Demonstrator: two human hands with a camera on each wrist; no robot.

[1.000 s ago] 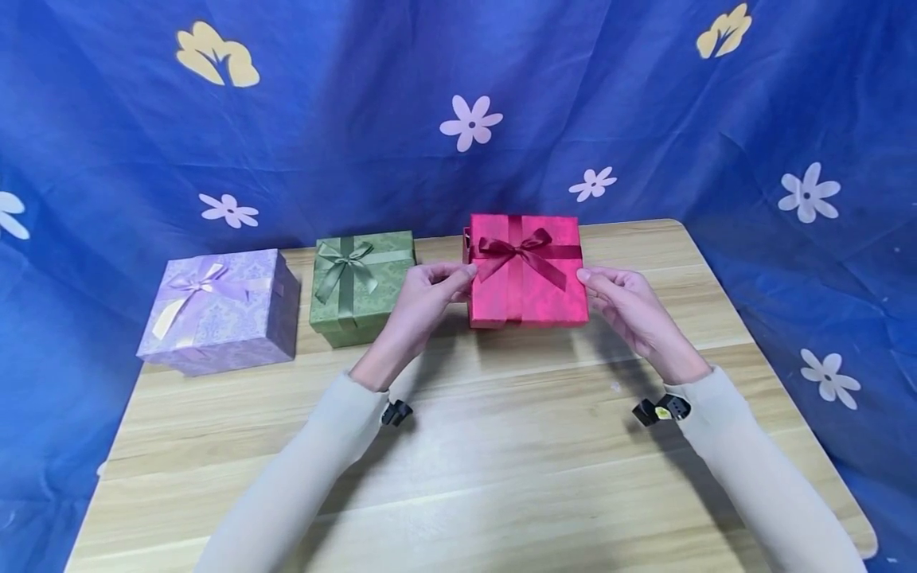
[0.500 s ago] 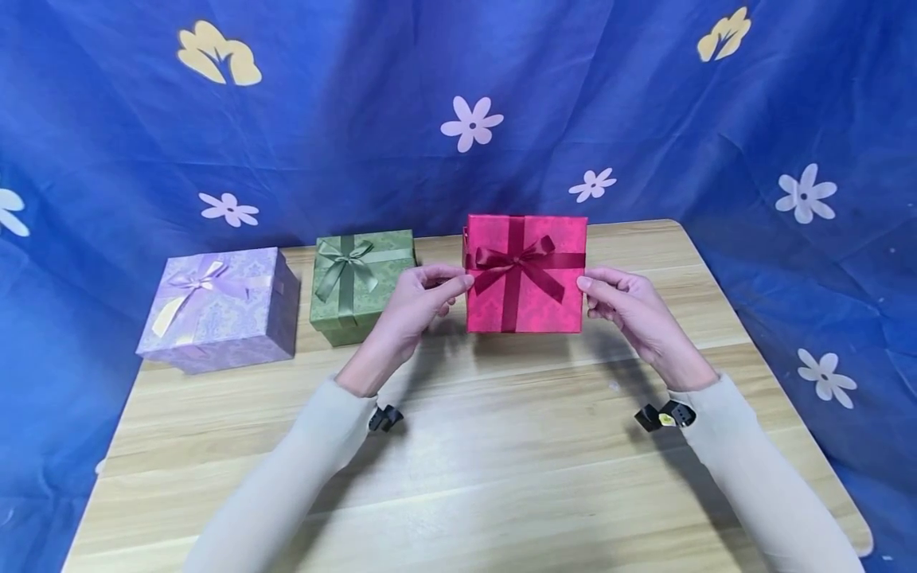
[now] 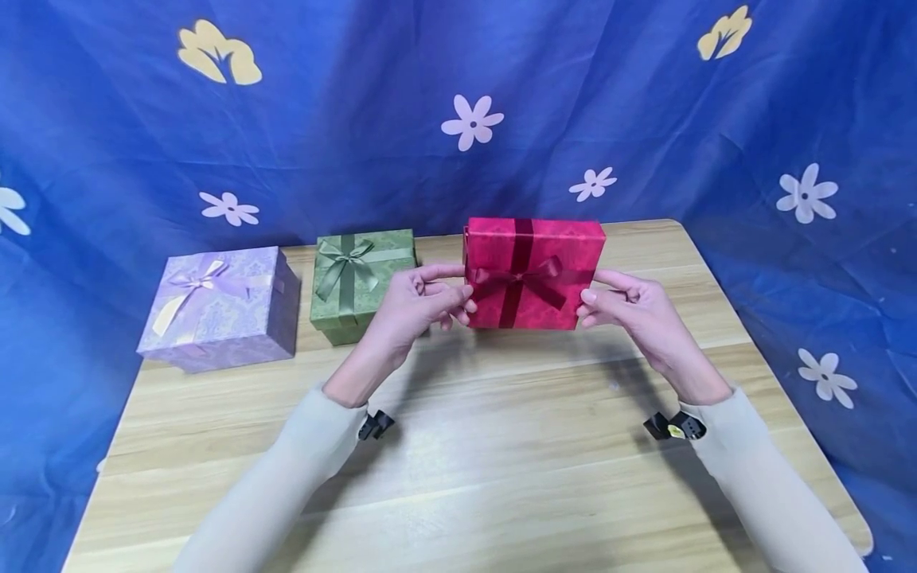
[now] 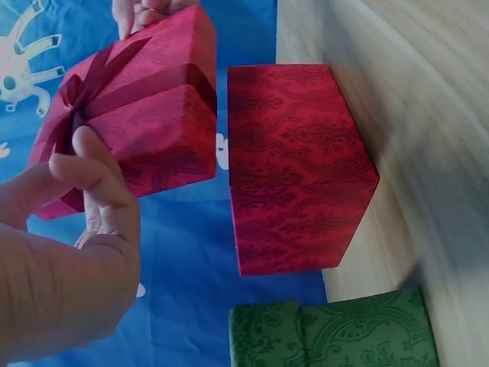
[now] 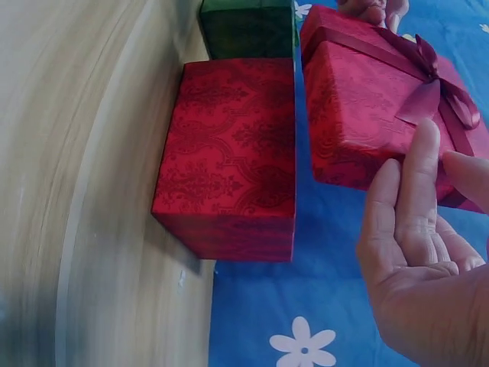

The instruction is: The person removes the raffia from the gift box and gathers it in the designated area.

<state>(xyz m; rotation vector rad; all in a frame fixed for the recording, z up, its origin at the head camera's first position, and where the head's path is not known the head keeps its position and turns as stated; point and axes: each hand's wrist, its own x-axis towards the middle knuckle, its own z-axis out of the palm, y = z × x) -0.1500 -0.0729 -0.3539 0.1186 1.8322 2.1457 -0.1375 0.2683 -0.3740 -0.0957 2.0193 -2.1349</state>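
A red gift-box lid [image 3: 494,248] with a dark red ribbon bow is held tilted, its top towards the head camera. My left hand [image 3: 401,314] grips the lid's left edge between thumb and fingers. On the opposite edge, my right hand [image 3: 645,322] holds it the same way. Both wrist views show a gap between the lid [image 4: 164,115] and the red box base [image 4: 294,168], which stands on the table. From the right wrist, two sides of the base [image 5: 229,141] are visible. In the head view the lid hides nearly all of the base.
A green gift box [image 3: 390,274] with a green bow stands just left of the left hand. Farther left is a lilac gift box [image 3: 239,318] near the table's left edge. Behind the wooden table [image 3: 501,446] hangs a blue flowered cloth [image 3: 358,143].
The lid has been raised and tipped, so its far rim side now faces the head camera and its bow face is darker. Both hands have moved slightly apart and towards the person.
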